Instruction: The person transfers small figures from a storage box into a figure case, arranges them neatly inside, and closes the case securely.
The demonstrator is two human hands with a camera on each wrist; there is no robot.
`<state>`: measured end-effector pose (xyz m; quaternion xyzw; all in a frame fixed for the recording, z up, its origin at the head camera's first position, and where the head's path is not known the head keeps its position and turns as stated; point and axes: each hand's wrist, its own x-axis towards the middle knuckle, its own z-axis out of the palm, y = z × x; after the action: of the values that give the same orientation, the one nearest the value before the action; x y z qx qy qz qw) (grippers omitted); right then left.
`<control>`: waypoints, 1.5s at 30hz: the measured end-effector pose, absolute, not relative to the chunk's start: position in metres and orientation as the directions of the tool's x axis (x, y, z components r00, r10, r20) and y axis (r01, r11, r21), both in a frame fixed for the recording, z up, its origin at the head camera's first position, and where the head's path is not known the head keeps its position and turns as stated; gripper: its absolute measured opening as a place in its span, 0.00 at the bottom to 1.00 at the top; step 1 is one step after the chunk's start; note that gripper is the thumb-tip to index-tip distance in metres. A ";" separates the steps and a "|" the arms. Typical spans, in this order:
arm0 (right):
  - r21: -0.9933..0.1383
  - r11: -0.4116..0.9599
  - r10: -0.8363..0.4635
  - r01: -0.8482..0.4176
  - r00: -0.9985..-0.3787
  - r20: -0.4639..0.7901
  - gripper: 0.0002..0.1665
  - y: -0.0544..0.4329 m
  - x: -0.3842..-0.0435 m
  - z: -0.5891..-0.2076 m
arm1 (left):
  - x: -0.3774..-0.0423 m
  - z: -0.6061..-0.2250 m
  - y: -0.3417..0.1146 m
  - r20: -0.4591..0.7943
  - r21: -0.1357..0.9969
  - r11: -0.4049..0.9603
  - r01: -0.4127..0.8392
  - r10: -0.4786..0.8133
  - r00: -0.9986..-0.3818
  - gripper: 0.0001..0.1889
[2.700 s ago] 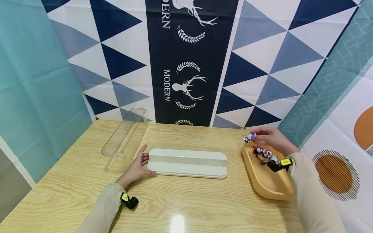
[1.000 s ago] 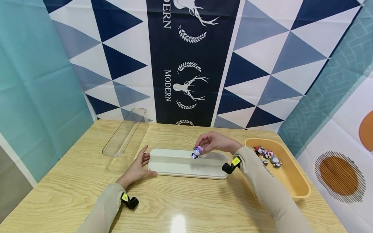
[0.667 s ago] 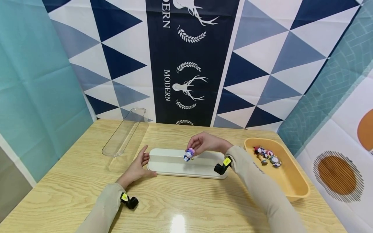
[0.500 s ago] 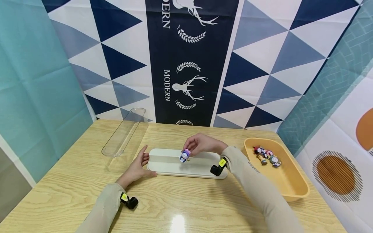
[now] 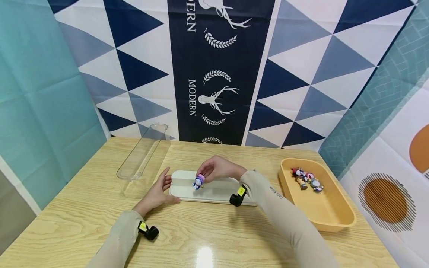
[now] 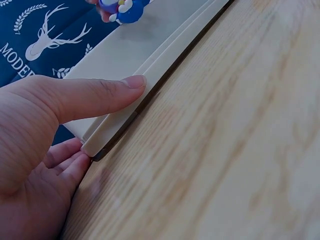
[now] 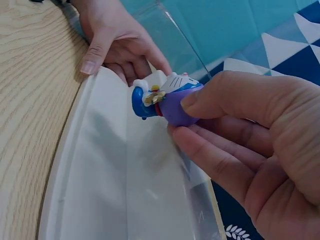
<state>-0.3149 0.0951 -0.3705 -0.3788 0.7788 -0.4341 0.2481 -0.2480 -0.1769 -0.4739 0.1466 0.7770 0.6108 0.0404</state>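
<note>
My right hand [image 5: 218, 169] pinches a small blue-and-white cat figurine [image 5: 198, 181] by its purple hood, between thumb and fingertips. The figurine hangs over the left part of a long white stepped display base [image 5: 214, 194]; in the right wrist view, its feet [image 7: 142, 100] point toward my left hand. At the base's left end, my left hand [image 5: 156, 194] grips it. There the thumb [image 6: 107, 95] lies over the front edge, while the other fingertips touch the end corner.
A clear plastic cover [image 5: 140, 163] stands on the table at the back left. To the right, a yellow-orange tray [image 5: 321, 212] holds several small figurines [image 5: 306, 179]. Patterned cloth [image 5: 214, 74] hangs behind the wooden table [image 5: 181, 238].
My right hand took the figurine from the tray, carried it left over the white base, and has lowered it slightly. My left hand has stayed at the base's end.
</note>
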 end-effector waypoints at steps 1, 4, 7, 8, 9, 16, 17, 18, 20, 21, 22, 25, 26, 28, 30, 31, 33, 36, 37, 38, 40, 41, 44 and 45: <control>-0.861 0.340 -0.805 -0.377 -0.591 -0.059 0.16 0.093 -0.315 -0.371 | -0.248 -0.474 -0.177 0.115 0.961 0.212 0.178 0.277 -0.954 0.66; -0.850 0.343 -0.810 -0.399 -0.583 -0.053 0.15 0.089 -0.315 -0.372 | -0.247 -0.472 -0.175 0.117 0.960 0.213 0.181 0.282 -0.952 0.66; -0.835 0.335 -0.826 -0.436 -0.563 -0.037 0.15 0.086 -0.314 -0.373 | -0.247 -0.471 -0.174 0.116 0.959 0.217 0.182 0.285 -0.952 0.66; -0.830 0.330 -0.831 -0.449 -0.555 -0.031 0.15 0.086 -0.314 -0.373 | -0.248 -0.470 -0.174 0.115 0.959 0.218 0.181 0.286 -0.951 0.66; -0.818 0.325 -0.839 -0.474 -0.544 -0.019 0.14 0.085 -0.314 -0.373 | -0.248 -0.471 -0.173 0.113 0.959 0.220 0.180 0.285 -0.952 0.65; -0.733 0.347 -0.861 -0.585 -0.508 -0.002 0.14 0.078 -0.308 -0.372 | -0.247 -0.472 -0.173 0.106 0.958 0.230 0.173 0.280 -0.954 0.65; -0.717 0.352 -0.863 -0.601 -0.505 -0.001 0.14 0.077 -0.307 -0.372 | -0.246 -0.472 -0.174 0.104 0.958 0.229 0.171 0.277 -0.955 0.65; -0.703 0.354 -0.866 -0.617 -0.499 0.002 0.14 0.075 -0.306 -0.372 | -0.246 -0.472 -0.175 0.104 0.958 0.230 0.171 0.276 -0.956 0.65; -0.673 0.356 -0.874 -0.648 -0.486 0.006 0.14 0.072 -0.304 -0.371 | -0.245 -0.473 -0.177 0.104 0.958 0.231 0.172 0.278 -0.955 0.65; -0.656 0.358 -0.877 -0.664 -0.481 0.009 0.14 0.071 -0.303 -0.371 | -0.244 -0.473 -0.177 0.105 0.959 0.227 0.172 0.278 -0.955 0.65; -0.641 0.360 -0.879 -0.677 -0.476 0.009 0.14 0.070 -0.302 -0.370 | -0.244 -0.473 -0.178 0.104 0.959 0.226 0.170 0.277 -0.955 0.65; -0.603 0.369 -0.886 -0.707 -0.464 0.002 0.15 0.066 -0.300 -0.370 | -0.244 -0.474 -0.179 0.107 0.956 0.236 0.176 0.280 -0.954 0.65; -0.592 0.373 -0.887 -0.714 -0.461 -0.003 0.15 0.065 -0.300 -0.370 | -0.243 -0.474 -0.180 0.104 0.956 0.238 0.173 0.277 -0.955 0.65; -0.563 0.385 -0.889 -0.731 -0.457 -0.015 0.15 0.063 -0.300 -0.371 | -0.244 -0.475 -0.180 0.095 0.956 0.243 0.164 0.271 -0.958 0.65; -0.532 0.388 -0.895 -0.752 -0.445 -0.025 0.15 0.061 -0.300 -0.372 | -0.243 -0.475 -0.180 0.089 0.956 0.246 0.158 0.268 -0.959 0.65; -0.515 0.389 -0.899 -0.764 -0.436 -0.031 0.15 0.060 -0.300 -0.372 | -0.242 -0.474 -0.180 0.083 0.957 0.246 0.151 0.265 -0.961 0.65; -0.467 0.380 -0.910 -0.798 -0.414 -0.033 0.16 0.058 -0.301 -0.372 | -0.242 -0.474 -0.180 0.086 0.955 0.250 0.157 0.272 -0.958 0.65; -0.381 0.354 -0.926 -0.854 -0.377 -0.014 0.16 0.057 -0.301 -0.370 | -0.243 -0.473 -0.180 0.096 0.955 0.244 0.168 0.279 -0.955 0.65; -0.351 0.348 -0.930 -0.869 -0.369 -0.007 0.16 0.056 -0.301 -0.370 | -0.244 -0.472 -0.180 0.100 0.955 0.243 0.173 0.284 -0.954 0.65; -0.317 0.344 -0.932 -0.884 -0.363 0.001 0.17 0.056 -0.302 -0.369 | -0.245 -0.472 -0.180 0.105 0.954 0.240 0.178 0.289 -0.952 0.65; -0.263 0.346 -0.932 -0.900 -0.362 0.011 0.17 0.056 -0.302 -0.368 | -0.245 -0.471 -0.179 0.106 0.957 0.231 0.176 0.287 -0.952 0.65; -0.243 0.348 -0.932 -0.906 -0.362 0.016 0.17 0.056 -0.302 -0.368 | -0.246 -0.471 -0.179 0.105 0.957 0.231 0.177 0.292 -0.951 0.65; -0.196 0.362 -0.928 -0.912 -0.373 0.023 0.17 0.056 -0.301 -0.366 | -0.246 -0.470 -0.177 0.097 0.958 0.233 0.169 0.292 -0.952 0.65; -0.186 0.363 -0.927 -0.913 -0.374 0.026 0.16 0.056 -0.300 -0.366 | -0.246 -0.470 -0.177 0.093 0.959 0.232 0.164 0.289 -0.953 0.65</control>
<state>-0.3001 0.0560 -0.3657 -0.5578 0.8246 -0.0846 0.0416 -0.2464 -0.1768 -0.4703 0.1446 0.7831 0.6026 0.0519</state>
